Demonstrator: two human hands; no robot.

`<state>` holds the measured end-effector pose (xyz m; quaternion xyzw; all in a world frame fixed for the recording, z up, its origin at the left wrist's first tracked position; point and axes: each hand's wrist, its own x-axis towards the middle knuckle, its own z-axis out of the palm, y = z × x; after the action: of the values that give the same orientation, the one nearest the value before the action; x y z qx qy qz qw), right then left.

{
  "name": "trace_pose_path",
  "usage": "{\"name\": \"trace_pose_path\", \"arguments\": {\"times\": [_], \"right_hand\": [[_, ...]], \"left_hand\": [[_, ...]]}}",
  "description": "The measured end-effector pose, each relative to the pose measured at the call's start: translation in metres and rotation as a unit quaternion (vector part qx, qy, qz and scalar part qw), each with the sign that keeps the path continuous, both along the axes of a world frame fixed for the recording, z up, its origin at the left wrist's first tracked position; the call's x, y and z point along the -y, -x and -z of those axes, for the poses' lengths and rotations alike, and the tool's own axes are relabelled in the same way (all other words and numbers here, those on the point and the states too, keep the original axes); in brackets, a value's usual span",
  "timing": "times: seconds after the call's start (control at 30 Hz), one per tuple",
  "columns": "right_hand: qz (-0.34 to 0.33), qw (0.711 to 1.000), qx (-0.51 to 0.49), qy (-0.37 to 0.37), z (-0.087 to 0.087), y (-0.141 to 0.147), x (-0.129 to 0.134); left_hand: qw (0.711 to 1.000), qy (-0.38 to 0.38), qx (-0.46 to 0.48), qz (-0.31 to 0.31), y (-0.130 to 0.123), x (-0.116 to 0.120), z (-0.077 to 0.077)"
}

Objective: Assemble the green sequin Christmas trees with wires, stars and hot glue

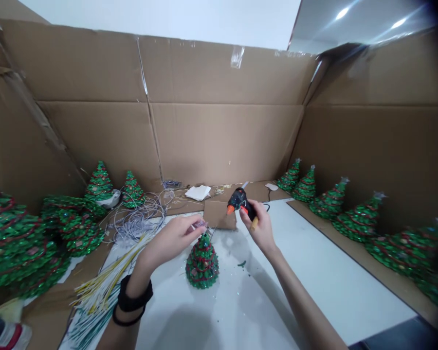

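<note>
From my end of the link, I have the left hand (177, 236) just above the top of a small green tree (202, 267), its fingers closed in a pinch on a small silvery-purple piece (199, 224). Whether that piece touches the tree's tip, I can't tell. The right hand (262, 227) is wrapped round the handle of a black glue gun (238, 199), its orange nozzle (229, 209) angled down and towards the left hand, apart from it.

For good control here, I'd judge a light pinch at the edges best, so the piece doesn't bend and its shape stays readable. The nozzle should come no nearer those bare fingers than it must (it may well be hot), and a steady right wrist would help against stray drips and strands. The tree looks light enough to tip if nudged, so I'd want any contact gentle and straight down.

The tree stands upright on the white desk (314, 262), between the two forearms. It is a neat cone of glossy green, ringed with dark red garland and dotted with small shiny bits. A green scrap (242, 264) lies near it, to the right.
</note>
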<state>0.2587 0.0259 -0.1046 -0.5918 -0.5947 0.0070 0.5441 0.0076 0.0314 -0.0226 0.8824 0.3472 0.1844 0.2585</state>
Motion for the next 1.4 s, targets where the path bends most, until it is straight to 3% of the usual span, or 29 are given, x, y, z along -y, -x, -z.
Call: {"name": "trace_pose_path", "arguments": {"times": [0.13,0.3,0.6,0.9,1.4], "right_hand": [[-0.047,0.999,-0.001,0.014,0.014,0.017,0.002],[-0.056,0.992,0.006,0.112,0.032,0.015,-0.001],[-0.087,0.983,0.027,0.159,0.018,0.02,0.007],[-0.092,0.982,0.068,0.148,0.015,0.022,0.011],[-0.071,0.983,0.124,0.116,0.015,0.021,0.011]], "left_hand": [[1.0,0.01,-0.008,0.002,0.003,-0.005,0.0],[0.999,0.002,-0.025,-0.025,0.008,0.004,-0.007],[0.988,-0.106,-0.102,-0.037,0.002,0.038,-0.016],[0.985,-0.088,-0.151,-0.002,0.01,0.042,-0.012],[0.984,-0.107,-0.142,-0.002,0.009,0.044,-0.012]]}}
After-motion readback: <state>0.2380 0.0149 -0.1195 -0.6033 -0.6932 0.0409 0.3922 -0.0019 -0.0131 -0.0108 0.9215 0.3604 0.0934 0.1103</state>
